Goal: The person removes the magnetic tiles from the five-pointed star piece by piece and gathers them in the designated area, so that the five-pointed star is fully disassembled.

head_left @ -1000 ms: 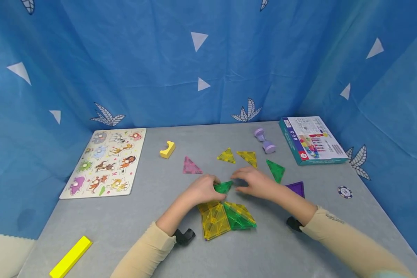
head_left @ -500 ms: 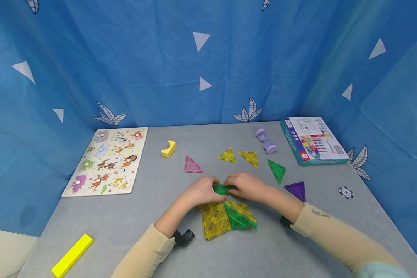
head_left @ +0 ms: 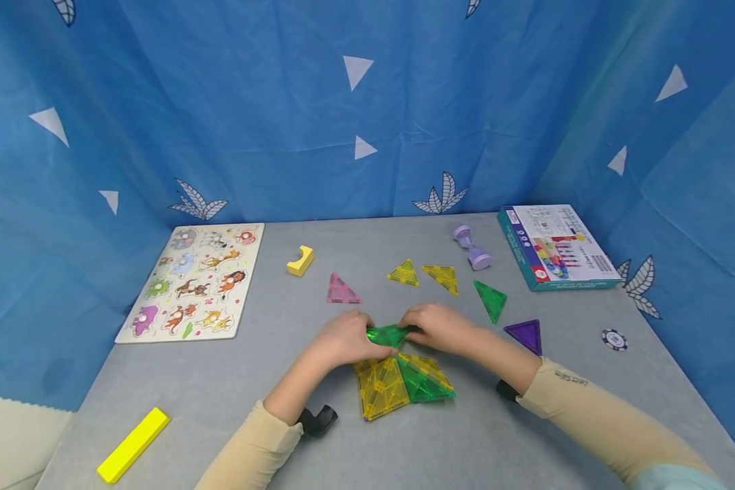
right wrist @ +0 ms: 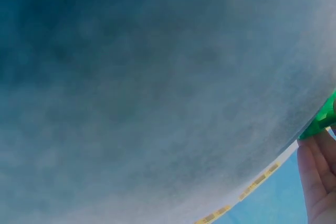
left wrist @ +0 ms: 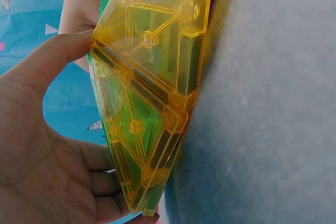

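In the head view, a low cluster of translucent magnetic tiles stands at mid-table, with a yellow tile [head_left: 382, 388] in front and a green panel [head_left: 422, 384] at its right. My left hand [head_left: 345, 338] grips the cluster's back left around a green magnetic tile [head_left: 382, 335]. In the left wrist view its thumb touches the top of the yellow tiles [left wrist: 147, 129], while the other fingers reach behind their lower end. My right hand [head_left: 439, 328] pinches the green tile's right end. The right wrist view shows only part of that hand [right wrist: 317, 177] and a green corner.
Behind the cluster lie a pink triangle [head_left: 343, 291], two yellow triangles [head_left: 404, 273], a green triangle [head_left: 491, 301] and a purple triangle [head_left: 525, 335]. An animal puzzle board [head_left: 190, 282], yellow arch block [head_left: 300, 261], yellow bar [head_left: 133, 445], lilac hourglass [head_left: 472, 248], box [head_left: 557, 248] and chip [head_left: 614, 339] surround them.
My right hand has moved left to the green tile and now pinches its right end. My left hand has shifted slightly left, showing more of that tile.
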`<state>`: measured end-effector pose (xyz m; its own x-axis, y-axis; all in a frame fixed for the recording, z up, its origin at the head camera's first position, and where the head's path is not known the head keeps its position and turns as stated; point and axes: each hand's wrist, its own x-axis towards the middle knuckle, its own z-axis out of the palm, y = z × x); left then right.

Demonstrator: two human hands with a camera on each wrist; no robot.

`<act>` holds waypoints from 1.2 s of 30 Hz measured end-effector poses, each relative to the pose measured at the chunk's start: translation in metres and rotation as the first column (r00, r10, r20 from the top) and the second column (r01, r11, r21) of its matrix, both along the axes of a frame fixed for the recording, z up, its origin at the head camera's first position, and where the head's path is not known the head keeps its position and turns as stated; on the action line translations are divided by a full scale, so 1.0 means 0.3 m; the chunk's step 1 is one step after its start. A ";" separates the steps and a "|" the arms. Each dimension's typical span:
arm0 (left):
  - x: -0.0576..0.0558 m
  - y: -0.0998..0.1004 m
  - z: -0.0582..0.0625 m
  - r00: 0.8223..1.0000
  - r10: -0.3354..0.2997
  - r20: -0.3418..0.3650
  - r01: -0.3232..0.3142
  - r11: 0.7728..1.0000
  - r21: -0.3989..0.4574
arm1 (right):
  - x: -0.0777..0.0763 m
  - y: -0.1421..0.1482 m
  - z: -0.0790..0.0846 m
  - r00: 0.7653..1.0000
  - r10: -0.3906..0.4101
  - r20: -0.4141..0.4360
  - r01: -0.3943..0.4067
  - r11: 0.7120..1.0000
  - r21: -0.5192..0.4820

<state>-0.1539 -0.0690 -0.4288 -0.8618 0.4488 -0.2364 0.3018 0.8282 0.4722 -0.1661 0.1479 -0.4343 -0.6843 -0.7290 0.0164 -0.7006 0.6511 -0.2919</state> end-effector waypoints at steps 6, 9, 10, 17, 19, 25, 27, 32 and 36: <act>-0.003 -0.010 -0.002 1.000 0.018 0.003 -0.018 1.000 0.009 | -0.008 -0.001 0.006 0.999 0.006 -0.033 -0.007 0.999 -0.034; -0.004 -0.013 -0.004 1.000 0.023 0.004 -0.023 0.999 0.029 | -0.020 0.007 0.008 0.999 -0.016 -0.045 0.013 0.997 -0.076; -0.004 -0.015 -0.005 1.000 0.025 0.006 -0.025 0.999 0.038 | -0.026 0.012 0.010 0.999 -0.031 -0.040 0.028 0.995 -0.095; -0.002 -0.032 -0.016 0.998 0.055 0.031 -0.057 0.995 0.082 | -0.106 0.026 0.053 0.953 -0.206 0.223 0.257 0.938 -0.233; 0.000 -0.036 -0.020 0.997 0.063 0.040 -0.067 0.993 0.100 | -0.145 0.011 0.060 0.922 -0.243 0.303 0.320 0.918 -0.236; 0.009 -0.040 -0.032 0.996 0.060 0.059 -0.067 0.990 0.128 | -0.289 -0.089 0.053 0.747 -0.288 0.600 0.516 0.820 -0.248; 0.010 -0.038 -0.033 0.997 0.054 0.058 -0.061 0.990 0.125 | -0.332 -0.125 0.044 0.676 -0.288 0.678 0.570 0.787 -0.234; 0.008 -0.026 -0.035 0.998 0.038 0.048 -0.043 0.993 0.111 | -0.397 -0.168 0.014 0.601 -0.320 0.732 0.628 0.756 -0.186; 0.004 -0.025 -0.036 0.998 0.043 0.047 -0.048 0.992 0.118 | -0.389 -0.155 0.021 0.680 -0.361 0.638 0.581 0.796 -0.168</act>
<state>-0.1525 -0.0765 -0.4395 -0.8720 0.4365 -0.2217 0.2419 0.7778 0.5801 -0.2829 0.1015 -0.4279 -0.8963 -0.3252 -0.3016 0.0325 0.6301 -0.7758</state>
